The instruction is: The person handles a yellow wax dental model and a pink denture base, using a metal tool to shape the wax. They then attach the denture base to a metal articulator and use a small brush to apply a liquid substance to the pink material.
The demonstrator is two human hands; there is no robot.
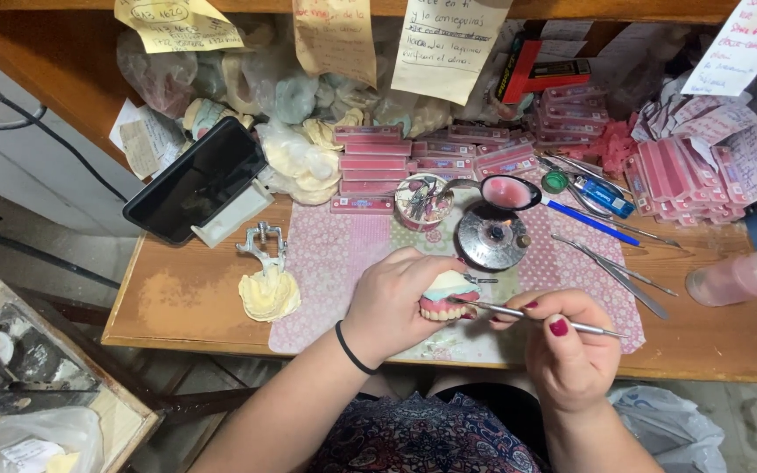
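While I watch from the head camera, my left hand (393, 302) is curled closed around a denture model (449, 296), fingers wrapped over its pale plaster top and thumb underneath, so the pink wax gum and row of teeth face toward my right hand (567, 350). That right hand is pinched shut on a thin metal wax carver (536, 317), held like a pen between thumb and the red-nailed fingers (558, 327), with its tip touching the teeth of the model. Both hands hover just above the near edge of a pink patterned mat (326, 263) on the wooden workbench (186, 307). Just beyond the model on the mat stands a round metal burner (492, 236), and beside it a small decorated cup (422, 201) (I cannot tell what is inside). A spoon-like ladle with pink wax (508, 192) lies above the burner. To the left sit a metal articulator with a plaster cast (266, 280) and a black tablet (196, 180) propped up. Loose metal instruments (615, 267) lie to the right of the burner, with a blue pen (590, 222) near them, stacks of pink tooth cards (370, 166) behind, and a pink bottle (742, 276) lying at the far right.
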